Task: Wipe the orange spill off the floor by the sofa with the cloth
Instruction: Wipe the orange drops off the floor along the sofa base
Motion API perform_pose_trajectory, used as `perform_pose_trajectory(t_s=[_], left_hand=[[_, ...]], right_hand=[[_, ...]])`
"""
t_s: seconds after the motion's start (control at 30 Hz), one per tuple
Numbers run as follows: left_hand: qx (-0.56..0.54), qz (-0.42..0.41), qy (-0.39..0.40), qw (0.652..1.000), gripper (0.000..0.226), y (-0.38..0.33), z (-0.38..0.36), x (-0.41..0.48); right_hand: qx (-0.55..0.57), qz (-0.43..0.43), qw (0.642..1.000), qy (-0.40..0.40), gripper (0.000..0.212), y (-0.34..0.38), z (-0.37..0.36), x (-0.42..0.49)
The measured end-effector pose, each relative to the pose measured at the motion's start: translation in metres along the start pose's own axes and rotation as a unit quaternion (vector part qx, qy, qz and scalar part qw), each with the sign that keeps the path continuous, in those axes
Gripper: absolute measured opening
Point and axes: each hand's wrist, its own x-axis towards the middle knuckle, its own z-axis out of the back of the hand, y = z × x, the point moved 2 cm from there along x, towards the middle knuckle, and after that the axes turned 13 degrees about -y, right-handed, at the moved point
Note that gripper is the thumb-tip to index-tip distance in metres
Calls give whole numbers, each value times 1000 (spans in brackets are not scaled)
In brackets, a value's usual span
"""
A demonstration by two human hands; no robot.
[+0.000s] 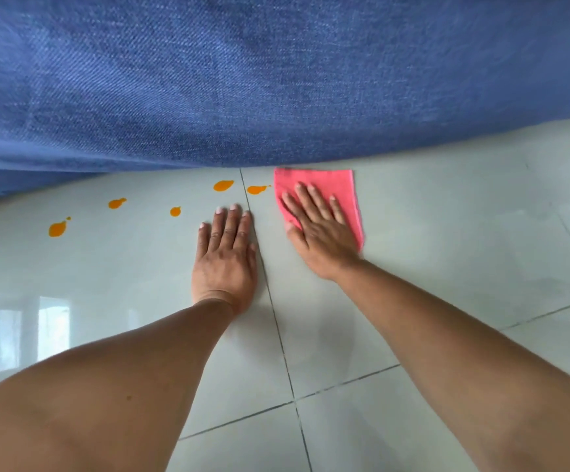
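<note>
Several orange drops of the spill (223, 185) lie in a row on the pale tiled floor (447, 233), just in front of the blue sofa (277, 80). The rightmost drop (256, 189) sits a short way left of a pink cloth (341, 185). That cloth lies flat on the floor against the sofa's base. My right hand (317, 229) presses flat on the cloth with fingers spread. My left hand (225, 257) rests palm down on the bare floor, just below the drops, holding nothing.
The sofa's fabric front fills the upper half of the view and overhangs the floor edge. Dark grout lines (277, 321) cross the glossy tiles. A window reflection (21, 328) shows on the floor at the left.
</note>
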Motion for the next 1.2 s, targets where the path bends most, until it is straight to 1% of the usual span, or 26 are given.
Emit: perform_pose_trajectory(t_s=[0.03,0.07,0.1,0.13,0.2,0.23,0.27,0.3,0.33,0.37,0.43,0.5,0.57,0.6,0.63,0.67,0.7,0.77,0.8,0.87,0.9,0.97,1.07,1.13,1.17,1.2], left_hand=[[-1,0,0,1000,60,1,0,0],[-1,-1,-1,1000,60,1,0,-1],[1,-3,-1,1000,60,0,0,-1],[2,-3,0,1000,60,0,-1,-1],[0,-1,-2,1000,60,-1,-2,-2],[-2,0,-4,1000,60,-1,-3,-2],[-3,0,-3,1000,59,-1,-3,-2],[-3,-2,-1,1000,59,0,-3,-2],[-2,-3,-1,1000,59,-1,-2,-2],[-2,-6,-4,1000,59,-1,-2,-2],[-7,-6,-4,1000,59,0,-2,-1],[-10,-6,-6,1000,58,0,-2,-2],[-11,-7,-8,1000,57,1,-2,-1],[-13,-5,-6,1000,57,1,-3,-1],[-15,-4,-6,1000,57,1,-3,-1],[-14,-2,-8,1000,57,1,-3,-2],[-13,-1,-9,1000,57,1,-3,-3],[-11,0,-12,1000,57,0,-3,-3],[-9,-1,-14,1000,57,-1,-3,-3],[-12,-1,-11,1000,57,-1,-3,-3],[-16,0,-10,1000,57,-1,-3,-3],[-15,-2,-14,1000,57,0,-3,-2],[-11,-3,-14,1000,58,2,-2,-2],[-15,0,-8,1000,57,3,-2,-1],[-17,-1,-1,1000,57,3,-1,-2],[-17,-3,5,1000,58,5,1,-3]], right_hand=[[-1,15,1000,2,63,-12,3,-14],[-2,5,1000,1,64,-29,6,-22],[-3,-32,999,-4,65,-50,9,-25],[-3,-88,996,-10,64,-69,10,-23],[-6,-214,977,-13,59,-94,11,-7],[-4,-259,966,-16,58,-94,9,6],[0,-287,958,-21,58,-87,7,19],[4,-296,955,-27,58,-74,6,31],[7,-283,959,-31,58,-57,3,42],[11,-250,968,-30,58,-37,0,49],[16,-155,988,-26,59,5,-3,44],[0,-41,999,-11,61,34,-4,14],[5,49,999,-1,62,28,-2,-21],[10,72,997,3,61,12,-1,-34],[2,68,998,2,61,-9,0,-42],[-12,34,999,-1,61,-32,2,-45],[-20,-21,1000,-8,62,-54,4,-42],[-22,-144,989,-13,60,-80,5,-22],[-21,-188,982,-13,59,-81,5,-8],[-14,-234,972,-24,59,-63,4,20],[-10,-235,972,-27,60,-48,2,30],[-4,-189,982,-22,61,-12,-1,37],[-9,-52,999,-8,62,33,-3,4],[2,39,999,2,62,30,1,-30],[12,58,998,5,62,16,4,-42],[9,48,999,6,63,-2,6,-49]])
